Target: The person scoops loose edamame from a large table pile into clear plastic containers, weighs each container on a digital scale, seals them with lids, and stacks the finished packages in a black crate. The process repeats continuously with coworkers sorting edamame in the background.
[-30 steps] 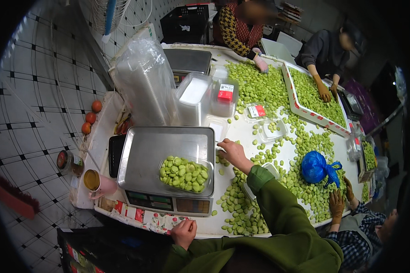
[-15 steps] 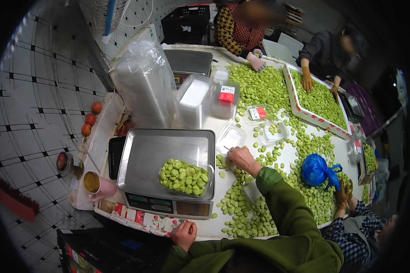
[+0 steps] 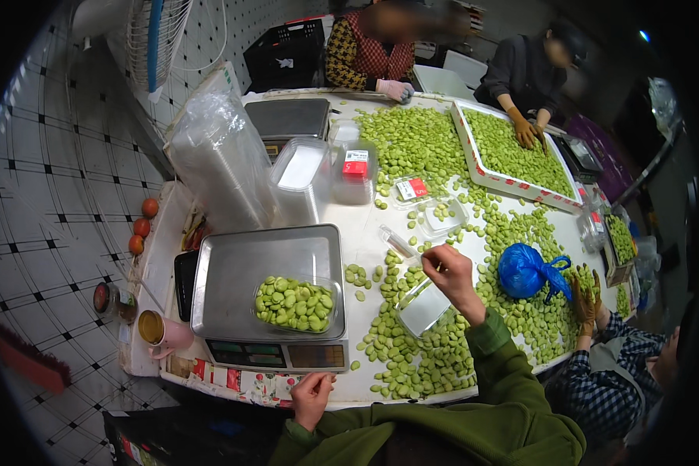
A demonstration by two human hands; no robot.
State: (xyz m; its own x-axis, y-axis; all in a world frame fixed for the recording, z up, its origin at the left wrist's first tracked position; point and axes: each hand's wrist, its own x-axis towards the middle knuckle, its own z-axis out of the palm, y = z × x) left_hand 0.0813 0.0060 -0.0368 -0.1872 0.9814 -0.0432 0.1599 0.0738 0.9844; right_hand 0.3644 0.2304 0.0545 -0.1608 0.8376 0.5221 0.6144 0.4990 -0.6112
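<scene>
My right hand (image 3: 450,276) is raised over the loose green beans (image 3: 388,357), pinching the edge of a tilted clear plastic container (image 3: 398,242). Below it a second container with a white bottom (image 3: 421,314) sits among the beans. My left hand (image 3: 311,396) is curled at the table's front edge; whatever its fingers may hold is hidden. Just above it stands a steel-topped scale (image 3: 237,264), bearing a clear tub of beans (image 3: 291,305). Behind the scale are stacked empty tubs (image 3: 295,186) and a bagged stack of plastic (image 3: 213,155).
Co-workers at the back (image 3: 369,58), back right (image 3: 512,78) and right (image 3: 602,377) handle beans around a white tray (image 3: 466,144) and blue bag (image 3: 520,272). A pink mug (image 3: 175,332), jar (image 3: 105,299), tomatoes (image 3: 141,227) and fan (image 3: 144,46) are at left.
My right hand has moved rightward, lifting and tilting the clear container. My left hand stays at the edge. The far co-workers' hands have shifted; the right co-worker's gloved hands have gathered beans.
</scene>
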